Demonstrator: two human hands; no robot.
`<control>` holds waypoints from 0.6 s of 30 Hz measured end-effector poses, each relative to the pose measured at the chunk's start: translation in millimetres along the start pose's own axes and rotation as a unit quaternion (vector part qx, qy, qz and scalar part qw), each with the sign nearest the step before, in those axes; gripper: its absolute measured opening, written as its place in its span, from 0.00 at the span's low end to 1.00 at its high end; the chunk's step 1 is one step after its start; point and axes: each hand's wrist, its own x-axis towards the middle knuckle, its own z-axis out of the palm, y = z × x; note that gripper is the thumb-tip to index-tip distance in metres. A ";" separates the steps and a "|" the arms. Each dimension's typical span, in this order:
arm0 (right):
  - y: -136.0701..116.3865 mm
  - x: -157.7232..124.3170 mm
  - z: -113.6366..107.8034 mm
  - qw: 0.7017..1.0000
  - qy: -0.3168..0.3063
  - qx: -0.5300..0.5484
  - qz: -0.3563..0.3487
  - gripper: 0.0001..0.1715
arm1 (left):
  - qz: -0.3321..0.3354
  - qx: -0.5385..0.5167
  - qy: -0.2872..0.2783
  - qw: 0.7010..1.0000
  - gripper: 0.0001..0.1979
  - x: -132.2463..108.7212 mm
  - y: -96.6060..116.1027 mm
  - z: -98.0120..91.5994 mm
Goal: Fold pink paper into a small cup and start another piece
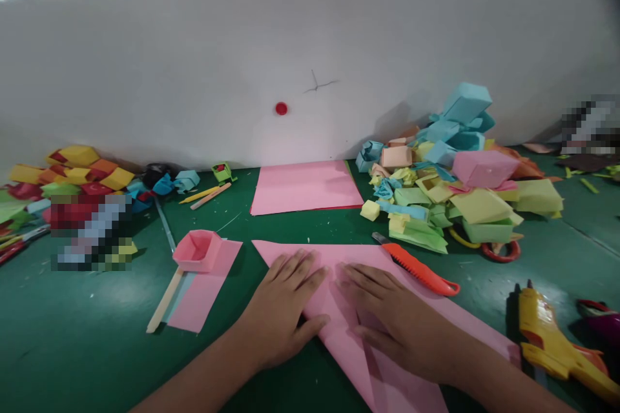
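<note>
A pink paper sheet (339,258), folded into a triangle, lies on the green mat (97,348) in front of me. My left hand (283,310) lies flat on its left part, fingers stretched out and thumb spread. My right hand (387,319) presses flat on the paper's middle and right part, fingers pointing left. Neither hand holds anything. An orange utility knife (419,268) lies just beyond my right hand, resting on the paper's far edge.
A stack of pink sheets (305,187) lies by the white wall. A small pink paper box (198,250) sits on a pink strip with a wooden stick. Piles of folded paper (455,187) stand right and left. A yellow glue gun (557,342) lies at right.
</note>
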 end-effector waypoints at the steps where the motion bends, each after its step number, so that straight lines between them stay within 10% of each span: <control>1: -0.2 -0.1 0.1 1.000 -0.004 -0.001 0.000 0.38 | 0.000 0.000 -0.001 1.000 0.33 0.1 0.1 0.2; 18: -1.1 -0.4 -0.1 1.000 -0.006 0.006 0.006 0.38 | -0.005 -0.010 0.012 1.000 0.33 -0.3 0.9 0.0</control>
